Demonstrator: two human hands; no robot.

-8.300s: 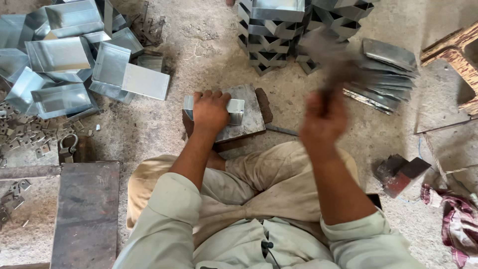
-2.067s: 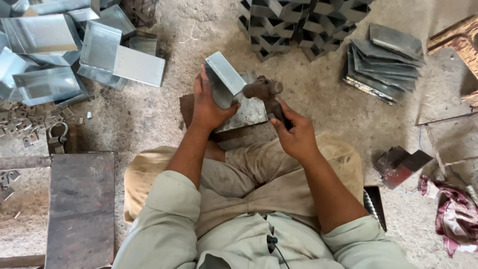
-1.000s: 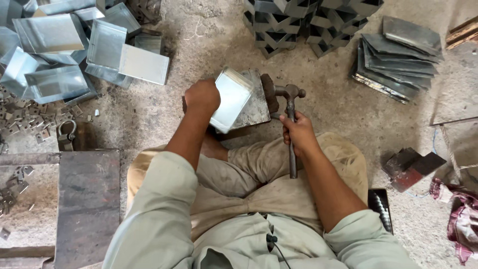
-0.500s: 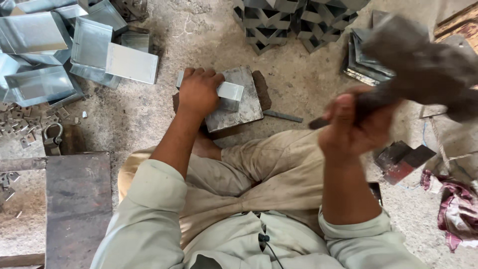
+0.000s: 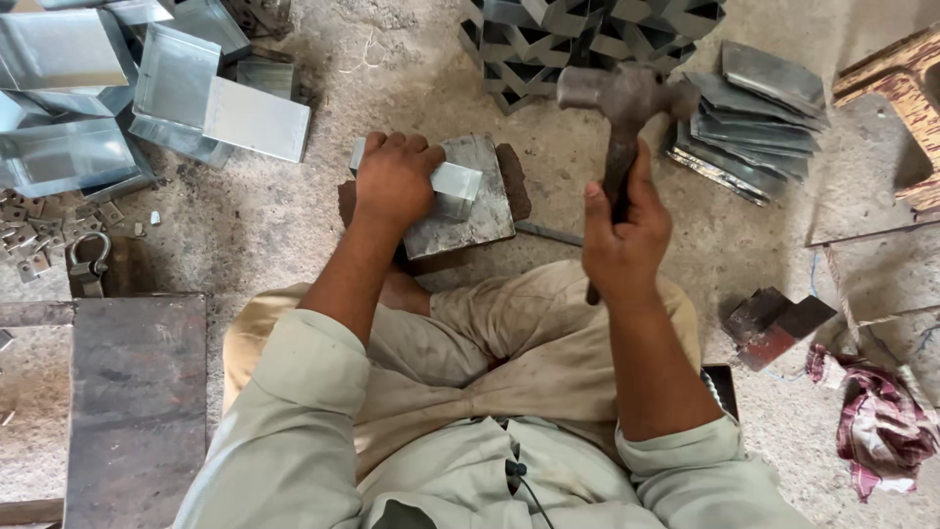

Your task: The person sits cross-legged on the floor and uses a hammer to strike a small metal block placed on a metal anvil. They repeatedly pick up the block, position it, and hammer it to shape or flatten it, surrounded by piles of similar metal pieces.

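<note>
My left hand (image 5: 394, 179) presses a folded sheet-metal piece (image 5: 456, 183) down on a square steel block (image 5: 474, 211) that lies on the ground in front of my crossed legs. The piece lies across the block's far half, mostly under my fingers. My right hand (image 5: 623, 235) grips the handle of a rusty hammer (image 5: 623, 98), held raised to the right of the block with its head above the floor, clear of the piece.
Bent metal sheets (image 5: 176, 93) lie piled at the far left. Stacked folded pieces (image 5: 587, 29) stand at the far middle, flat blanks (image 5: 759, 108) at the far right. A dark steel plate (image 5: 132, 392) sits at my left, a rag (image 5: 881, 421) at my right.
The piece went from held up in my left hand to pressed flat on the block. The hammer has swung from far up at the right to lower and nearer the block.
</note>
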